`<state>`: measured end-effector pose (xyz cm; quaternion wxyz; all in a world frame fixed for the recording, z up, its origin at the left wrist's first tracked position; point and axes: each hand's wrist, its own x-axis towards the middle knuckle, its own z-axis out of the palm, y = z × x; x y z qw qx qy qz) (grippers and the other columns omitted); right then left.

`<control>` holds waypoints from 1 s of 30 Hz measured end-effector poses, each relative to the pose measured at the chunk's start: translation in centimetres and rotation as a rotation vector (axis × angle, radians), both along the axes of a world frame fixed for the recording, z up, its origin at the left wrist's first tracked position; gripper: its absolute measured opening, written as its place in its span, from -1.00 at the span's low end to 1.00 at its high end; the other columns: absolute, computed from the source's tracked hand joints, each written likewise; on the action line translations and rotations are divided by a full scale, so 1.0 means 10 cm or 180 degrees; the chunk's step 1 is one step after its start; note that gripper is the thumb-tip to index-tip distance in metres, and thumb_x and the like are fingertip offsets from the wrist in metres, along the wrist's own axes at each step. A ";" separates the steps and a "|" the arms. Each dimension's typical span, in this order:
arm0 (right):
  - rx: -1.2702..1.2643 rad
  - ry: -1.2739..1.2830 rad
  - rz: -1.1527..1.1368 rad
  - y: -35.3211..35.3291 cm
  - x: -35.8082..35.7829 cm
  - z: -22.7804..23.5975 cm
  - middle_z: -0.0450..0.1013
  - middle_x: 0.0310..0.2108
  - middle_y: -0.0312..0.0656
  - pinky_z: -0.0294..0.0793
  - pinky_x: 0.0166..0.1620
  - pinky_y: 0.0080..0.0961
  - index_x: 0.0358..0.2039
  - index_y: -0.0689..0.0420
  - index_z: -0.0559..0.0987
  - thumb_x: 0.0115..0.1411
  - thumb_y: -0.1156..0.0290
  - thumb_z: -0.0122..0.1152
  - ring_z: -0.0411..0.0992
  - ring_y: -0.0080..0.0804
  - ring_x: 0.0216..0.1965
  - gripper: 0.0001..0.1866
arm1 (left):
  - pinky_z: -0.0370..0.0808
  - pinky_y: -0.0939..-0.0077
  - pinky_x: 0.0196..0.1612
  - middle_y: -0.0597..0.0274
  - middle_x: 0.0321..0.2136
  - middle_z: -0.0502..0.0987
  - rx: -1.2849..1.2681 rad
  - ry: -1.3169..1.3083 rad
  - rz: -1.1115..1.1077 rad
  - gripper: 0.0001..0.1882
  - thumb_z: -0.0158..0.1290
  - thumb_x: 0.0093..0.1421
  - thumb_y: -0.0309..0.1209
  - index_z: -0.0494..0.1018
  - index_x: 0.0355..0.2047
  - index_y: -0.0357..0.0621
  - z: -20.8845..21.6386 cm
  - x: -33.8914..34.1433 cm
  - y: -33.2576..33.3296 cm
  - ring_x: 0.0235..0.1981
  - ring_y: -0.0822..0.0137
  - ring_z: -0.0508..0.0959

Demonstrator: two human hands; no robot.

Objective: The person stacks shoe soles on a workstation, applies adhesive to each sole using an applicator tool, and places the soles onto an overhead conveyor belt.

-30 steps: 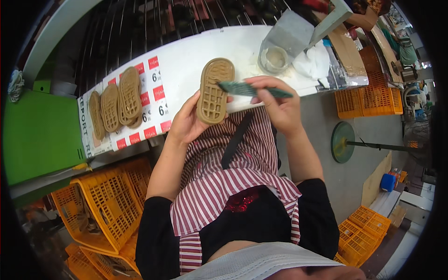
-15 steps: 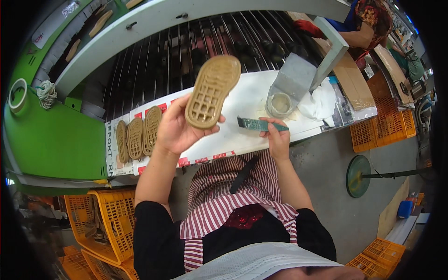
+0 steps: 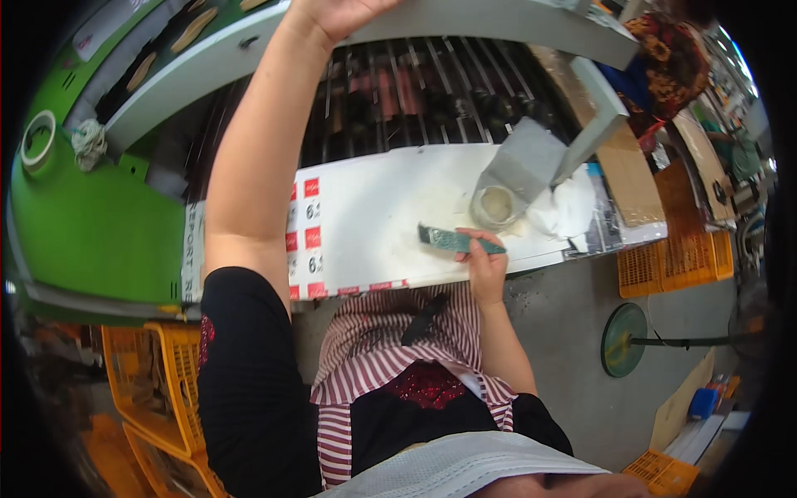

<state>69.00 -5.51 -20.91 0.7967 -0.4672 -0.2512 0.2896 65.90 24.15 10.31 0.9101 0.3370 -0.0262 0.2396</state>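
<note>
My left arm stretches far forward over the grey rail, so my left hand [image 3: 344, 12] is cut off by the top edge. Its fingers are out of sight, and no sole shows in it. Above the white board [image 3: 374, 199], my right hand [image 3: 484, 264] pinches a flat brush [image 3: 452, 240] with a green handle. The brush's dark bristles point left. Just beyond that hand stands a round container [image 3: 496, 206] with pale contents, against a grey block [image 3: 530, 149]. Crumpled white cloth [image 3: 556, 209] lies to its right.
The grey rail [image 3: 465, 25] crosses above a bed of dark metal rods [image 3: 390, 100]. A green surface [image 3: 91, 241] lies at left with a tape roll [image 3: 38, 139]. Orange crates [image 3: 178, 390] stand below. Another person [image 3: 668, 62] is at the far right.
My left hand has moved forward and up from over the board to beyond the rail. The sole it held has left view, and my arm now covers the soles at left.
</note>
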 end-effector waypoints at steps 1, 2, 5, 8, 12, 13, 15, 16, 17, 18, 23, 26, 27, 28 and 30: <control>-0.0018 -0.0012 -0.0087 -0.01 -0.01 -0.02 0.47 -0.19 -0.02 0.39 -0.38 -0.67 -0.24 0.28 0.43 0.20 0.47 -0.01 0.39 -0.57 -0.49 -0.83 | 0.34 0.21 0.11 -0.29 0.10 0.18 0.0108 0.0106 0.0006 -0.41 -0.28 0.32 -0.17 -0.02 0.14 -0.46 -0.10 -0.14 -0.09 0.08 -0.09 0.31; 0.0007 0.0005 -0.0131 0.00 0.01 -0.03 0.47 -0.19 -0.03 0.39 -0.39 -0.66 -0.23 0.28 0.44 0.20 0.46 0.00 0.39 -0.57 -0.49 -0.82 | 0.34 0.21 0.11 -0.29 0.10 0.18 0.0049 0.0181 0.0101 -0.41 -0.28 0.32 -0.17 -0.02 0.14 -0.46 -0.23 -0.33 -0.11 0.08 -0.09 0.31; 0.0097 0.0037 -0.0075 0.01 0.05 -0.07 0.45 -0.16 -0.01 0.41 -0.37 -0.63 -0.19 0.25 0.43 0.21 0.46 0.00 0.38 -0.55 -0.45 -0.82 | 0.48 0.34 -0.11 -0.11 -0.12 0.45 0.1901 0.0414 0.0160 -0.56 -0.18 0.29 -0.24 0.25 0.00 -0.39 -0.64 -1.01 -0.08 -0.15 0.11 0.51; 0.0141 0.0015 -0.0070 0.00 0.05 -0.03 0.42 -0.13 0.04 0.41 -0.35 -0.63 -0.19 0.25 0.42 0.20 0.48 0.01 0.37 -0.52 -0.45 -0.81 | 0.45 0.46 -0.10 -0.01 -0.11 0.45 0.3425 0.1850 0.1385 -0.55 -0.20 0.29 -0.23 0.27 0.04 -0.35 -1.02 -1.73 0.03 -0.16 0.30 0.50; 0.0135 -0.0034 -0.0020 0.01 0.05 -0.04 0.42 -0.14 0.07 0.40 -0.35 -0.64 -0.18 0.27 0.42 0.19 0.48 0.02 0.37 -0.51 -0.45 -0.80 | 0.46 0.44 -0.18 -0.01 -0.27 0.53 0.3889 0.3756 0.2800 -0.38 0.08 0.09 -0.05 0.38 -0.08 -0.40 -1.76 -2.46 0.03 -0.24 0.23 0.53; 0.0160 -0.0033 -0.0011 0.00 0.06 -0.05 0.42 -0.14 0.07 0.40 -0.36 -0.64 -0.18 0.28 0.41 0.19 0.48 0.01 0.37 -0.51 -0.45 -0.80 | 0.45 0.39 -0.14 -0.11 -0.26 0.51 0.3854 0.4618 0.2642 -0.30 0.12 0.01 0.03 0.39 -0.12 -0.46 -1.85 -2.54 -0.07 -0.20 0.11 0.53; 0.0149 -0.0022 -0.0053 -0.04 0.07 -0.07 0.42 -0.14 0.08 0.41 -0.36 -0.65 -0.17 0.29 0.40 0.19 0.49 0.00 0.37 -0.52 -0.45 -0.79 | 0.45 0.43 -0.16 -0.14 -0.27 0.50 0.3928 0.4893 0.2020 -0.27 0.12 0.00 0.04 0.37 -0.11 -0.48 -1.99 -2.59 -0.26 -0.21 0.15 0.52; 0.0134 -0.0047 -0.0080 -0.04 0.06 -0.07 0.42 -0.14 0.08 0.41 -0.36 -0.65 -0.17 0.29 0.40 0.19 0.49 0.00 0.37 -0.52 -0.45 -0.79 | 0.44 0.47 -0.17 -0.18 -0.28 0.49 0.3989 0.5149 0.1407 -0.24 0.13 -0.02 0.05 0.36 -0.10 -0.50 -2.05 -2.61 -0.35 -0.21 0.19 0.51; 0.0157 -0.0002 -0.0064 -0.04 0.06 -0.07 0.42 -0.14 0.08 0.41 -0.36 -0.65 -0.17 0.29 0.41 0.19 0.50 0.00 0.37 -0.51 -0.45 -0.80 | 0.44 0.47 -0.17 -0.18 -0.28 0.49 0.3992 0.5096 0.1380 -0.24 0.13 -0.02 0.05 0.36 -0.10 -0.50 -2.19 -2.63 -0.39 -0.21 0.19 0.51; 0.0176 0.0034 -0.0057 -0.04 0.07 -0.07 0.42 -0.14 0.08 0.42 -0.36 -0.65 -0.17 0.29 0.41 0.19 0.50 0.00 0.37 -0.51 -0.45 -0.80 | 0.44 0.45 -0.18 -0.20 -0.28 0.48 0.4829 0.5260 0.1748 -0.22 0.13 -0.03 0.05 0.35 -0.10 -0.52 -2.36 -2.66 -0.42 -0.21 0.16 0.51; 0.0386 0.0394 0.0076 -0.03 0.10 -0.04 0.42 -0.14 0.05 0.42 -0.33 -0.60 -0.16 0.26 0.41 0.19 0.49 0.05 0.38 -0.49 -0.43 -0.79 | 0.42 0.38 -0.09 -0.19 -0.17 0.45 0.3713 0.4900 0.1808 -0.28 0.14 -0.06 -0.08 0.32 -0.08 -0.52 -2.28 -2.67 -0.38 -0.15 0.12 0.50; 0.0360 0.0352 -0.0035 -0.12 0.10 0.18 0.43 -0.14 0.04 0.42 -0.31 -0.60 -0.16 0.29 0.41 0.20 0.48 0.04 0.39 -0.48 -0.42 -0.78 | 0.36 0.40 0.00 -0.06 -0.02 0.37 0.1882 0.3964 0.2186 -0.29 0.11 0.00 -0.17 0.23 0.05 -0.45 -2.34 -2.93 -0.28 -0.02 0.23 0.41; 0.0336 0.0310 -0.0135 -0.19 0.17 0.26 0.43 -0.14 0.04 0.42 -0.31 -0.60 -0.16 0.29 0.41 0.20 0.48 0.04 0.39 -0.48 -0.42 -0.78 | 0.33 0.38 0.04 -0.01 -0.03 0.38 0.1330 0.3148 0.1923 -0.31 0.10 0.01 -0.20 0.22 0.07 -0.40 -2.33 -2.98 -0.31 0.00 0.22 0.40; 0.0116 0.0066 -0.0373 -0.25 0.22 0.35 0.43 -0.14 0.03 0.42 -0.31 -0.60 -0.15 0.30 0.40 0.21 0.46 0.04 0.41 -0.47 -0.40 -0.77 | 0.31 0.35 0.07 0.03 -0.03 0.39 0.0774 0.2363 0.1664 -0.33 0.09 0.02 -0.23 0.22 0.09 -0.35 -2.30 -3.03 -0.35 0.01 0.21 0.40; -0.0522 -0.0631 -0.0729 -0.40 0.33 0.57 0.43 -0.13 0.03 0.43 -0.29 -0.58 -0.04 0.32 0.35 0.22 0.43 0.04 0.44 -0.44 -0.34 -0.67 | 0.19 0.22 0.20 -0.01 0.09 0.25 0.0641 0.1777 0.1423 -0.20 0.13 0.00 -0.25 0.04 0.20 -0.26 -2.30 -3.00 -0.46 0.14 0.13 0.26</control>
